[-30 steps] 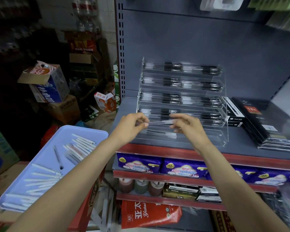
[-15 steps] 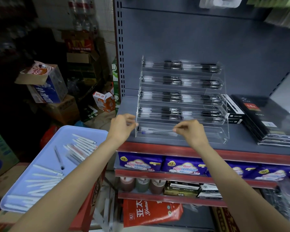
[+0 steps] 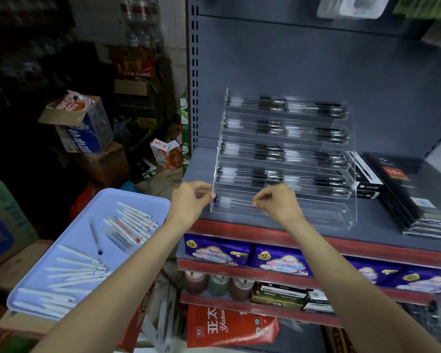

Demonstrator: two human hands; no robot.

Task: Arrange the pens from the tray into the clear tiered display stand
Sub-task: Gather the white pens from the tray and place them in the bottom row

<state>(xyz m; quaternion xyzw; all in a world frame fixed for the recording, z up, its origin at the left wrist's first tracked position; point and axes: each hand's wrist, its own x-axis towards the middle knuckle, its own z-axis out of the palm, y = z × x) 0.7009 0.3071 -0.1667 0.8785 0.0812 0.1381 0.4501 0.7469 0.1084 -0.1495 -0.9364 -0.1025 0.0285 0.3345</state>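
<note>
The clear tiered display stand (image 3: 343, 218) stands on the grey shelf, its upper tiers filled with dark pens (image 3: 270, 128). A clear pen (image 3: 236, 202) lies along the left part of the bottom tier. My left hand (image 3: 190, 203) pinches its left end at the stand's left edge. My right hand (image 3: 276, 203) pinches its right end with curled fingers. The light blue tray (image 3: 105, 197) sits lower left with several white pens (image 3: 134, 221) and one dark pen (image 3: 95, 235) in it.
Black boxed goods (image 3: 402, 189) lie on the grey shelf (image 3: 382, 230) right of the stand. Purple packs (image 3: 217, 249) and bottles fill the shelves below. Cardboard boxes (image 3: 87, 128) pile up at the back left, behind the tray.
Both hands have lowered the clear pen from in front of the fourth tier into the bottom tier and slid it left. The camera view has shifted slightly.
</note>
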